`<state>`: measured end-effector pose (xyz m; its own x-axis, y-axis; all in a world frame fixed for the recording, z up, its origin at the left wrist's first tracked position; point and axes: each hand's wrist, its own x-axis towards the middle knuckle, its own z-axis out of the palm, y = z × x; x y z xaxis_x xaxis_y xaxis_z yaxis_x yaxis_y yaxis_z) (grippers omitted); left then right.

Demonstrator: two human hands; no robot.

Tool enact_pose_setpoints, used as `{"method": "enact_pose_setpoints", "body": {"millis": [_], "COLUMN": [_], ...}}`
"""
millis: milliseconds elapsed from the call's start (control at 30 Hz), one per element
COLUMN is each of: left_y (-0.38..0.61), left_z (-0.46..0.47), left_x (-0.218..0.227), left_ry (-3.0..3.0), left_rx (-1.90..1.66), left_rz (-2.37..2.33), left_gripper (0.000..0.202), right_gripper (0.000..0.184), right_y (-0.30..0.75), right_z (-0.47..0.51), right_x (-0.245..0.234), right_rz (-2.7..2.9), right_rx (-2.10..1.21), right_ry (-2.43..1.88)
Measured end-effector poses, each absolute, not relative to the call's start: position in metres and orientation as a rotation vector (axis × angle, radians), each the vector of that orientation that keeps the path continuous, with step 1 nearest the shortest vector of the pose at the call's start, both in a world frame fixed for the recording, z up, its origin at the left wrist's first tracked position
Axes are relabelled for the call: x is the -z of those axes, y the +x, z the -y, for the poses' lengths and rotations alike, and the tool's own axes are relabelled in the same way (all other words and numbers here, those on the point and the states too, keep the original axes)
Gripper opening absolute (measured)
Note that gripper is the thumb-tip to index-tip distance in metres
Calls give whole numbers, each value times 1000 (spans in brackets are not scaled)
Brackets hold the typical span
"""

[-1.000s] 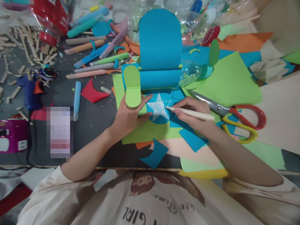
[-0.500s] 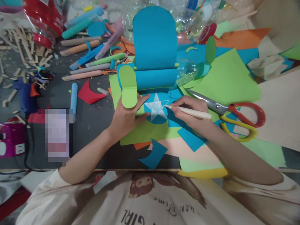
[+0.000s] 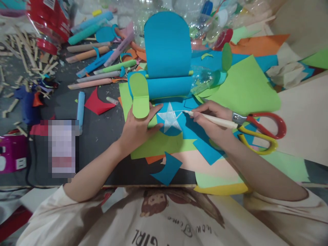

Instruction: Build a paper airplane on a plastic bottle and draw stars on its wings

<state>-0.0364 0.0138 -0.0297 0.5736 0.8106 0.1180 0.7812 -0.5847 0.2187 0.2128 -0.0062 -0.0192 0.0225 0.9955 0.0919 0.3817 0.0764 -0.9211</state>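
My right hand (image 3: 214, 121) grips a cream-coloured pen (image 3: 214, 119), its tip at the right point of a white star (image 3: 169, 118) drawn on blue paper (image 3: 191, 128). My left hand (image 3: 138, 128) lies flat with fingers spread, pressing the blue paper and the green sheet (image 3: 159, 143) under it, just left of the star. A light green folded flap (image 3: 139, 95) stands over my left fingers. Behind the star stands a blue paper model (image 3: 167, 54) with a rolled base.
Red and yellow scissors (image 3: 258, 131) lie right of my hand on green paper (image 3: 246, 89). Coloured markers (image 3: 102, 65) and wooden sticks (image 3: 23, 58) litter the back left. A blue glue gun (image 3: 28, 102), a blurred box (image 3: 63, 147) and paper scraps (image 3: 167, 169) lie around.
The pen tip has moved up and to the right, from the star's right edge toward its right point. My left hand stays pressed on the paper.
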Motion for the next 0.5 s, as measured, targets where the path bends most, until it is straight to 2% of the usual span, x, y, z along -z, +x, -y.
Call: {"method": "enact_pose_setpoints", "body": {"millis": [133, 300, 500], "left_y": [-38, -39, -38], "left_z": [-14, -13, -13], "left_x": [33, 34, 32], "left_ry": [2655, 2627, 2654], "left_rx": [-311, -296, -290], "left_rz": [-1348, -1339, -1352], "left_gripper": [49, 50, 49], "right_gripper": [13, 4, 6], "right_y": [213, 211, 210], "right_z": [5, 4, 3], "right_x": [20, 15, 11], "right_rz": [1465, 1670, 1739], "right_rx": [-928, -1028, -1051], "right_ry": [-1412, -1353, -1377]}}
